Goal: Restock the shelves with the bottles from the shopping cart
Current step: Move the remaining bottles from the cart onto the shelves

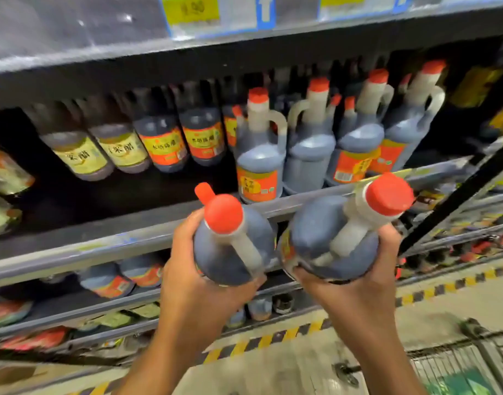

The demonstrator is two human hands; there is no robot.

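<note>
So I've got one jug in each hand right now, mid-carry toward the shelf. Left hand [196,269] is wrapped under the left bottle [230,246], right hand [355,280] is clamped round the base of the right bottle [330,238], both centre frame, just below the shelf edge [102,246]. Matching red-capped jugs [260,149] sit upper right. Next I'd guess lift both over the lip and into the dark gap left of that row, keeping them upright.

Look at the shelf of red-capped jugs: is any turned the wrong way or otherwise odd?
Yes. The second jug in the front row shows no orange label, unlike its neighbours, so it seems turned backwards. No spills or damage show.
</note>
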